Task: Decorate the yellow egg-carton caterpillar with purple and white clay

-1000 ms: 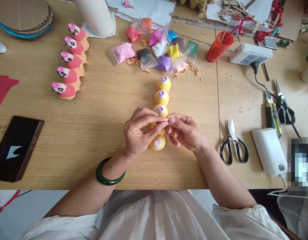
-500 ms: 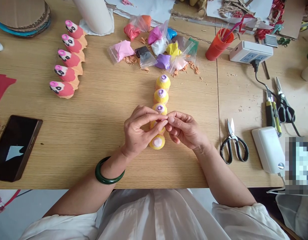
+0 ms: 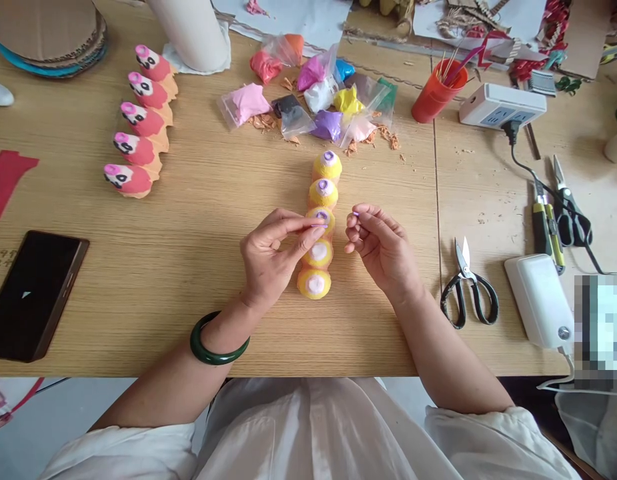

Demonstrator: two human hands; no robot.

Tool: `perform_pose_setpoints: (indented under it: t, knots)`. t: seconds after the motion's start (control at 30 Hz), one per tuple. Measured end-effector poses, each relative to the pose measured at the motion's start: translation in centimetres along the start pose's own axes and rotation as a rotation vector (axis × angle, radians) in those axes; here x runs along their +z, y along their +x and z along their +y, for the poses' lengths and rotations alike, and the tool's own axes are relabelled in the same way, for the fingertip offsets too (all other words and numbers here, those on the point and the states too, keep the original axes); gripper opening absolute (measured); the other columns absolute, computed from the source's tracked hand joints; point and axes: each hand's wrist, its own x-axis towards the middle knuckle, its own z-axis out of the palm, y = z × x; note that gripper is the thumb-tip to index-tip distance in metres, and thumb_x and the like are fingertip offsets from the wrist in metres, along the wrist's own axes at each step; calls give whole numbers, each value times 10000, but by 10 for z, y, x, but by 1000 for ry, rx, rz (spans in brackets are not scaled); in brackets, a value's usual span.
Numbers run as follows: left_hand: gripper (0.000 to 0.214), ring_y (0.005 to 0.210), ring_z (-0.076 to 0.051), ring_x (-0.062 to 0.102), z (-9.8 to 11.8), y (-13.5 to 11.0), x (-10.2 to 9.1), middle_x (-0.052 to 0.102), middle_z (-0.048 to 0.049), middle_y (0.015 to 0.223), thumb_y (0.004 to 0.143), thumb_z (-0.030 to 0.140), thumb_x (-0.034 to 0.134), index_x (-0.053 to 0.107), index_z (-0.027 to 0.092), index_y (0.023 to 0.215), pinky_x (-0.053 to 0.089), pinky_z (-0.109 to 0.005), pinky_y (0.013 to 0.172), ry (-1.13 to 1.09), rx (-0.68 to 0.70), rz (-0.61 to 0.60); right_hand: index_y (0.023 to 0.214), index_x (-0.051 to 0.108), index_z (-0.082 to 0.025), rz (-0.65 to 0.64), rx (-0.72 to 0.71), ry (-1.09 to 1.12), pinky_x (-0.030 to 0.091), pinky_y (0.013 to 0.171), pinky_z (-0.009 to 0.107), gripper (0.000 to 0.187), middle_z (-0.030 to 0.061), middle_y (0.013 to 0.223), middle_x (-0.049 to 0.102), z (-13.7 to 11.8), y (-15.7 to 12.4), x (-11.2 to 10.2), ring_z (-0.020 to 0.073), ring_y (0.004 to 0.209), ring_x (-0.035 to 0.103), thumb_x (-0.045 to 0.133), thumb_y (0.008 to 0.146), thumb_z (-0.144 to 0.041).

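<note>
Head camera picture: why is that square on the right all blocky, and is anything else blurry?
Head view: the blocky square beside the white box is pixelated, not out of focus; the left hand, right hand, each pinching a purple clay bit, and yellow clay row look sharp; light is soft, with faint shadows under the hands; the phone screen shows a pale reflection.

My left hand point(image 3: 268, 259): pinching a purple clay bit point(image 3: 317, 226), seemingly, over the yellow cups point(image 3: 323, 193). My right hand point(image 3: 383, 250): pinching a purple crumb point(image 3: 355, 213).

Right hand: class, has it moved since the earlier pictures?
Yes. The right hand, pinching a purple bit, has drawn rightward off the yellow row, toward the scissors.
</note>
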Motion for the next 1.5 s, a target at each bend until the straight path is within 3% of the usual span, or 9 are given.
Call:
perform_pose_setpoints:
  t: [0.17, 0.3, 0.37, 0.43, 0.73, 0.9, 1.0, 1.23, 1.5]
  knots:
    - [174, 958, -145, 786, 1, 1, 2, 804, -13, 1016, 985, 228, 802, 857, 346, 1101, 680, -282, 799, -58, 13, -9, 928, 712, -191, -19, 18, -11, 589, 580, 198, 213, -7, 893, 705, 0, -2, 3, 86, 702, 619, 839, 795, -300]
    - [150, 930, -141, 784, 4, 1, 2, 802, -9, 1002, 986, 250, 800, 855, 340, 1092, 676, -272, 779, -24, 36, -10, 833, 675, -184, -85, 118, -58, 315, 397, 156, 353, -67, 686, 517, -6, -7, 8, 40, 510, 392, 883, 804, -468]
    - [134, 915, -135, 775, 7, 1, 2, 802, -9, 996, 990, 258, 796, 852, 328, 1089, 665, -275, 798, 40, 56, -34, 852, 682, -180, -155, 200, -114, 177, 387, 161, 410, -91, 636, 444, -8, -11, 11, 23, 476, 267, 890, 807, -531]
    - [113, 900, -132, 764, 10, 0, 2, 801, -8, 979, 992, 271, 791, 850, 311, 1079, 651, -278, 824, 132, 94, -66, 869, 690, -176, -209, 242, -146, 129, 401, 169, 437, -100, 617, 428, -9, -14, 14, 16, 475, 223, 897, 803, -555]
    - [197, 838, -117, 724, 17, 0, 0, 778, -4, 999, 1029, 240, 727, 817, 308, 1190, 624, -272, 808, 241, 193, -114, 817, 667, -173, -177, 181, -162, 120, 423, 185, 434, -116, 569, 377, -10, -16, 15, 16, 477, 212, 953, 759, -494]
    - [181, 881, -152, 727, 14, 1, -3, 771, -14, 1021, 1076, 311, 660, 818, 335, 1161, 633, -307, 748, 202, 111, 91, 760, 634, -186, -64, 138, -176, 121, 437, 195, 490, -100, 595, 335, -11, -14, 14, 33, 504, 208, 901, 783, -597]
    - [172, 857, -145, 707, 10, 0, -1, 752, -11, 984, 1073, 365, 666, 817, 309, 1134, 631, -274, 682, 181, 50, 134, 766, 639, -189, -56, 122, -197, 136, 444, 198, 489, -100, 594, 332, -10, -14, 13, 38, 512, 209, 918, 767, -591]
    - [157, 910, -116, 730, 2, 0, -2, 768, 16, 1017, 1075, 297, 680, 819, 312, 1146, 635, -237, 726, 118, 49, 69, 746, 626, -202, -32, 123, -249, 130, 449, 212, 517, -113, 585, 249, -7, -12, 12, 47, 513, 167, 891, 773, -645]
    - [173, 966, -157, 744, 11, -1, -1, 792, -22, 1067, 1071, 315, 669, 813, 293, 1166, 616, -303, 857, 194, 15, 24, 746, 657, -186, -78, 120, -271, 138, 449, 220, 498, -120, 552, 270, -5, -12, 12, 38, 496, 167, 874, 801, -631]
